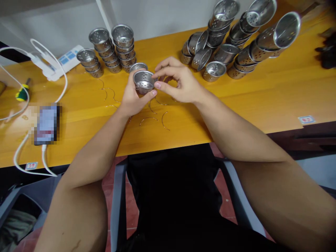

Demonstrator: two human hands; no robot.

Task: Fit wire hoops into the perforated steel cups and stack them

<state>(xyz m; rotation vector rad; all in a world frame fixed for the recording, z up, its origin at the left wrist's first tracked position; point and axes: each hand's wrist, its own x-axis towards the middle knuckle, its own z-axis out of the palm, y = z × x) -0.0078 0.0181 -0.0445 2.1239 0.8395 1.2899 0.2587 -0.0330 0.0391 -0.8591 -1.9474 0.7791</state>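
The left hand (132, 96) cups a small perforated steel cup (143, 81) just above the yellow table (262, 91), fingers wrapped under it and thumb along its near side; the cup's mouth faces up and nothing shows inside but its punched holes. The right hand (178, 82) pinches at the cup's rim with fingertips nearly closed; whether it holds a wire I cannot tell. Curved wire handles (154, 119) lie loose on the table beneath. Upright stacks of cups (112, 49) stand behind to the left, a toppled heap of cups (236, 38) to the right. A phone (47, 123) with its white cable (42, 159) lies near the table's front edge on the left; bare tabletop lies to the right.
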